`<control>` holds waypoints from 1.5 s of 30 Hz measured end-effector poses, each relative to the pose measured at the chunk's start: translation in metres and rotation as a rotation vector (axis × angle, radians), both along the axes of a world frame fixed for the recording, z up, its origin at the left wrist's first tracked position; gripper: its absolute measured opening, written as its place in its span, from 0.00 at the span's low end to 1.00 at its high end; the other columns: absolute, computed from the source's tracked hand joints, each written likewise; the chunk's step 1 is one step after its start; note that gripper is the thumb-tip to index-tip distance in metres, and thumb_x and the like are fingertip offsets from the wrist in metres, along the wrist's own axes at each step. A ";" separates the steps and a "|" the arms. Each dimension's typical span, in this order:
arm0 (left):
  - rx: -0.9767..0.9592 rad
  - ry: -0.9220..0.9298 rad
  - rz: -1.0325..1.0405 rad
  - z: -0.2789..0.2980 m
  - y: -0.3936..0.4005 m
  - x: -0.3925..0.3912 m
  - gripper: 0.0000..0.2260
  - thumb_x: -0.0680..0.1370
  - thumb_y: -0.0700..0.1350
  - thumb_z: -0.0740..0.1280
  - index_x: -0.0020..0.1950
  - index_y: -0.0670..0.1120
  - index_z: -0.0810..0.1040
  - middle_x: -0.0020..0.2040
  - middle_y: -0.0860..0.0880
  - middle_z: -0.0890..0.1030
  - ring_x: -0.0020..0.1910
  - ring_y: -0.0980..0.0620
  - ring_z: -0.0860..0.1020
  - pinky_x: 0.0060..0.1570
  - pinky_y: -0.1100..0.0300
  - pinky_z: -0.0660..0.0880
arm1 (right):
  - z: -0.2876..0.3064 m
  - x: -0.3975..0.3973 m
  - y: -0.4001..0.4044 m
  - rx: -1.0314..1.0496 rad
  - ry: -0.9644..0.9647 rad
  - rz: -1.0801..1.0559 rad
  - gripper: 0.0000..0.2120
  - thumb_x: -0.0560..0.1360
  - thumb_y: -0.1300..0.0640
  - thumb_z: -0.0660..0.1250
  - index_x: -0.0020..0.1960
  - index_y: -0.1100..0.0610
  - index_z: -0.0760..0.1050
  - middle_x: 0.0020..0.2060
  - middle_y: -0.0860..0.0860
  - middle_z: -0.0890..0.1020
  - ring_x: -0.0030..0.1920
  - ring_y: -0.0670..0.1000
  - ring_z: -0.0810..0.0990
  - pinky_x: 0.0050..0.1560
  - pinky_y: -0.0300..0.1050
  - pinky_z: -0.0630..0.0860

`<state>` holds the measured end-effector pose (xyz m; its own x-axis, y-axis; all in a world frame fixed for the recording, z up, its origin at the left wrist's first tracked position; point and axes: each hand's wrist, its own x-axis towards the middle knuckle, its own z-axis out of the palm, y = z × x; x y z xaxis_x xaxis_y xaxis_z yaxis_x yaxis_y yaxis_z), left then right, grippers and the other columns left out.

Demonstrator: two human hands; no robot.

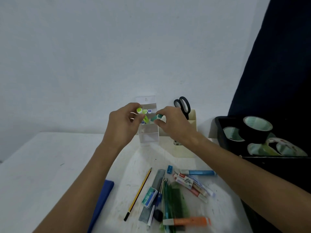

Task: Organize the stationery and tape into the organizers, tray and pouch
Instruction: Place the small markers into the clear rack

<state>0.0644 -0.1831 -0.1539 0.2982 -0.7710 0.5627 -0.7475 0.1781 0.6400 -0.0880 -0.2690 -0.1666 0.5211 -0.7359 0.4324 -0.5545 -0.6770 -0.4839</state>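
My left hand (123,122) grips a lime-green highlighter (142,114) in front of the clear acrylic organizer (149,135). My right hand (173,122) pinches a teal highlighter (156,117) just right of it. Two capped markers, green and purple (149,111), stand in the organizer's upper tier. A cream organizer (192,121) to the right holds black scissors (183,105). Loose stationery lies near me: a pencil (138,193), an orange highlighter (187,221), a staples box (149,197), green rulers (176,204), a blue sharpener (170,169).
A black tray (218,130) at the right holds several tape rolls, with a dark roll (256,130) on top. A blue pouch (102,199) lies at the left of the pile. A dark curtain hangs on the right; the white table (50,157) stands against a pale wall.
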 end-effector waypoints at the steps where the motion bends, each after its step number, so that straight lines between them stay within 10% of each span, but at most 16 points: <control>1: -0.006 -0.017 -0.005 -0.003 -0.001 0.001 0.06 0.74 0.40 0.71 0.51 0.46 0.80 0.39 0.59 0.79 0.37 0.68 0.79 0.39 0.77 0.73 | -0.002 0.002 -0.001 -0.003 0.008 -0.001 0.11 0.76 0.57 0.67 0.56 0.60 0.81 0.50 0.56 0.82 0.52 0.55 0.78 0.54 0.49 0.74; 19: 0.229 -0.356 0.085 -0.050 -0.051 0.011 0.10 0.76 0.44 0.69 0.57 0.51 0.82 0.54 0.47 0.81 0.49 0.48 0.80 0.50 0.61 0.73 | -0.045 0.041 -0.030 0.003 0.109 -0.025 0.11 0.78 0.55 0.64 0.57 0.54 0.81 0.50 0.54 0.84 0.50 0.54 0.81 0.48 0.43 0.74; 45: 0.425 -0.427 0.235 -0.069 -0.076 0.012 0.08 0.78 0.46 0.62 0.53 0.47 0.79 0.46 0.45 0.82 0.42 0.44 0.80 0.41 0.56 0.76 | -0.058 0.054 -0.027 -0.083 0.343 -0.105 0.07 0.78 0.64 0.61 0.55 0.59 0.74 0.49 0.57 0.81 0.47 0.57 0.80 0.43 0.44 0.71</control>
